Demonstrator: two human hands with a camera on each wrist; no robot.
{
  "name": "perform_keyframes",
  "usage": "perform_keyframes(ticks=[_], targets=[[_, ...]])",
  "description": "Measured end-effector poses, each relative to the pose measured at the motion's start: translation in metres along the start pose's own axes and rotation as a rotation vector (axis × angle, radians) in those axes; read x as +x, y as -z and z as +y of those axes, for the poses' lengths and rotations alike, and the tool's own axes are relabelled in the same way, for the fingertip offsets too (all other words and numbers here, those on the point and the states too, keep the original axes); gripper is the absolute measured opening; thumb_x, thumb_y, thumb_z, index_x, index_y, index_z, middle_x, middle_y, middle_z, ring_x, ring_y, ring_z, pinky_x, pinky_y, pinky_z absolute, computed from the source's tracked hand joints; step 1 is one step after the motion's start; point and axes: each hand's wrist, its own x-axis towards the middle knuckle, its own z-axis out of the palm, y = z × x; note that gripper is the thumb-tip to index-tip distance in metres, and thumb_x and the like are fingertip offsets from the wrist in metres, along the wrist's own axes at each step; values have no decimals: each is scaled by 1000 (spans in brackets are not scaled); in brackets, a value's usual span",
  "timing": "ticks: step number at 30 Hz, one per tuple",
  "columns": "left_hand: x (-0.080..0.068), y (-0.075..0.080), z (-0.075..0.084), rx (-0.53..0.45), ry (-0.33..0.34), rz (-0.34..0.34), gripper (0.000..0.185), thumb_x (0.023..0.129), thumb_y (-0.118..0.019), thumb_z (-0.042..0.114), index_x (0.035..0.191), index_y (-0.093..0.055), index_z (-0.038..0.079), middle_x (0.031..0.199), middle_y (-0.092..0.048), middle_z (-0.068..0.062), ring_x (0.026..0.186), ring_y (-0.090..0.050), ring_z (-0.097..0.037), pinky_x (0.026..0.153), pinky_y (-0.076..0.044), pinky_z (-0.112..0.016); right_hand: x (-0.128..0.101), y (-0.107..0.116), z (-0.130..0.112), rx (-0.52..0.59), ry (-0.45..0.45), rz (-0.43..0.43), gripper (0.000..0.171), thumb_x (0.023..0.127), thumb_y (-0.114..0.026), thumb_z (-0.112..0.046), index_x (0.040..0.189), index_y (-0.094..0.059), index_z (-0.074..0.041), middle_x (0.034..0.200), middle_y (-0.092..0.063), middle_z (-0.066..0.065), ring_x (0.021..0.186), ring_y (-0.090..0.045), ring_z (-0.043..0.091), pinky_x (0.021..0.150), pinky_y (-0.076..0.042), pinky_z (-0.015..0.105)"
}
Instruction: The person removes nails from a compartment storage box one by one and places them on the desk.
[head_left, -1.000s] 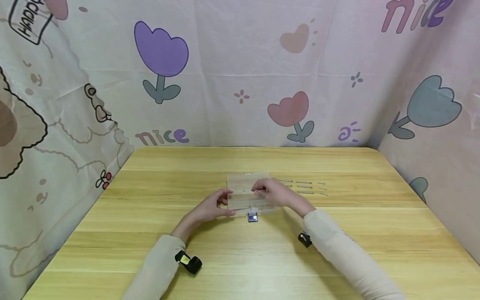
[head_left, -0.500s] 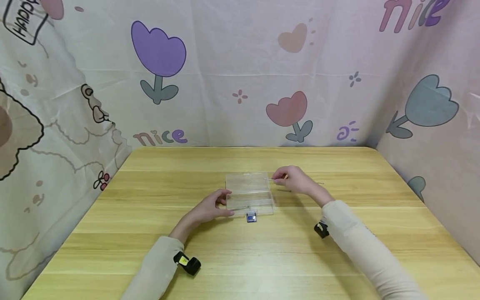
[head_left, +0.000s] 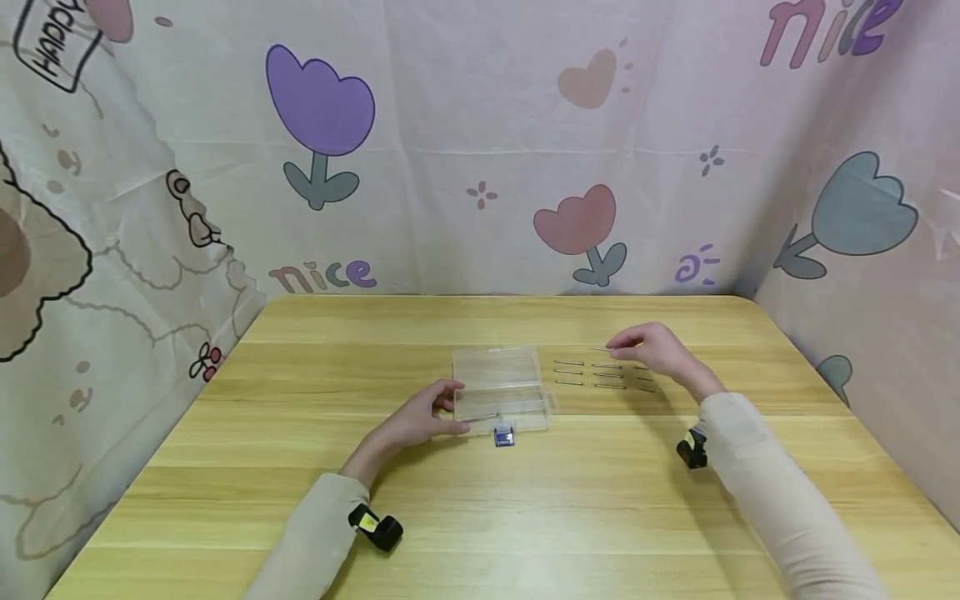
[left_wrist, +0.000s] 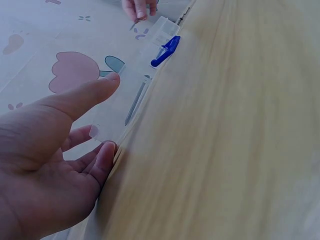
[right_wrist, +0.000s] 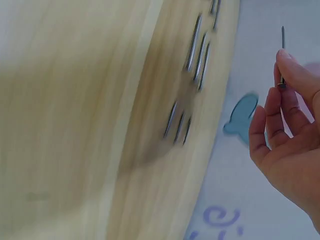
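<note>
Lower centre of the head view: your left hand rests with relaxed, straight fingers against the left end of the clear plastic box, which lies open on the wooden table with one pin inside and a blue clasp at its near edge. Right of centre, farther back: your right hand pinches a thin metal pin above the rows of pins lying just right of the box.

I read "nice" on the backdrop cloth, low left and again top right, and "Happy" in a tilted frame, top left.
</note>
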Motion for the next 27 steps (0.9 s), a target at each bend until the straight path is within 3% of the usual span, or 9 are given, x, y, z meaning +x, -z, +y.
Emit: perform_keyframes(ticks=[7, 14, 27], targets=[[-1, 0, -3, -1, -19, -1, 66, 80, -81, 18, 136, -48, 3, 121, -54, -8, 102, -48, -23, 82, -43, -35, -10, 20, 25, -38, -58, 1, 18, 91, -66, -6, 103, -70, 7, 104, -68, 21, 100, -60, 35, 85, -47, 46], [-2, -1, -4, 2, -15, 4, 66, 80, -81, 19, 136, -49, 4, 123, -54, -8, 104, -48, -23, 84, -43, -35, -18, 32, 47, -41, -123, 3, 16, 91, -64, -3, 101, -67, 9, 99, -67, 19, 89, -57, 23, 78, -46, 33], [-3, -1, -2, 1, -13, 2, 66, 80, -80, 18, 136, -49, 4, 122, -54, -7, 104, -48, -23, 84, -43, -35, -33, 43, 79, -78, -189, -36, 17, 90, -66, -4, 99, -66, 11, 97, -66, 18, 84, -51, 20, 73, -43, 32]])
